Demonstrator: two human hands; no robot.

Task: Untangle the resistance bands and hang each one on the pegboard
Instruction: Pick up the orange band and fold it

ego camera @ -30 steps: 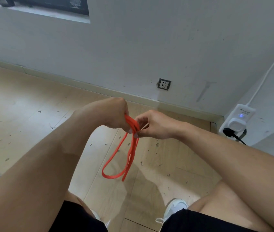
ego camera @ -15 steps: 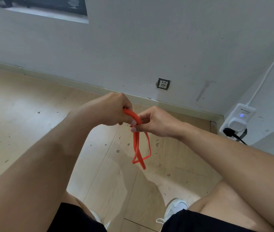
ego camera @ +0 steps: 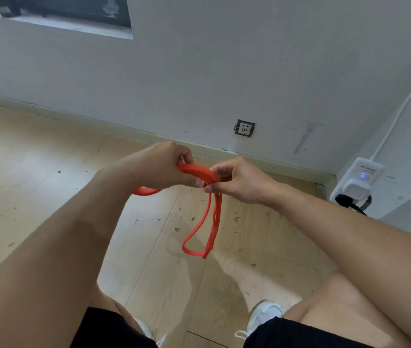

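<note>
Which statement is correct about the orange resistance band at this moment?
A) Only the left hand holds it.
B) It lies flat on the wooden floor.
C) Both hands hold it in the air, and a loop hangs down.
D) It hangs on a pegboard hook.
C: the left hand and the right hand both grip the orange resistance band, whose loop hangs above the wooden floor.

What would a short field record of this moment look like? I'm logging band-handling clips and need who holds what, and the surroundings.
left hand: left hand grips the orange band
right hand: right hand pinches the same band
band: several strands bunched between the hands, a loop hanging below
pegboard: not in view
floor: wooden floor with scattered specks
wall: wall socket; white plug-in device with blue light
</note>
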